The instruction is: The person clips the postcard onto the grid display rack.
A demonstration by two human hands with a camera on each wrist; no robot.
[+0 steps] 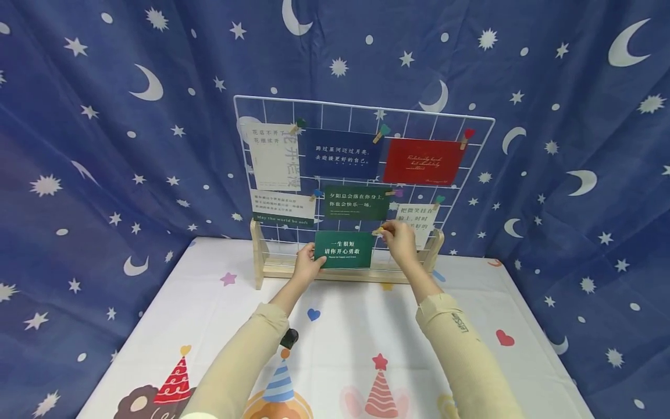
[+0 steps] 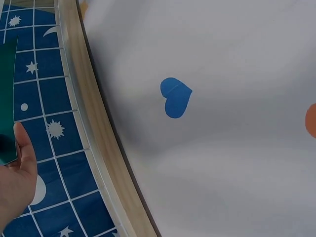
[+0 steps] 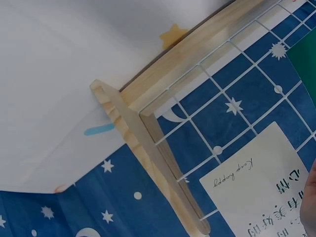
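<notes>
In the head view a green card with white writing is held up against the lower middle of a white wire grid. My left hand pinches the card by its left edge, thumb in front. At the card's upper right corner my right hand pinches a small clothespin with a yellow top. The left wrist view shows the left hand at the card's edge. Only a sliver of the right hand appears in the right wrist view, beside a cream card.
Several cards hang from the grid on clothespins, among them a blue card, a red card and a darker green card. A wooden stand holds the grid on a white patterned tablecloth. A small black object lies by the left sleeve.
</notes>
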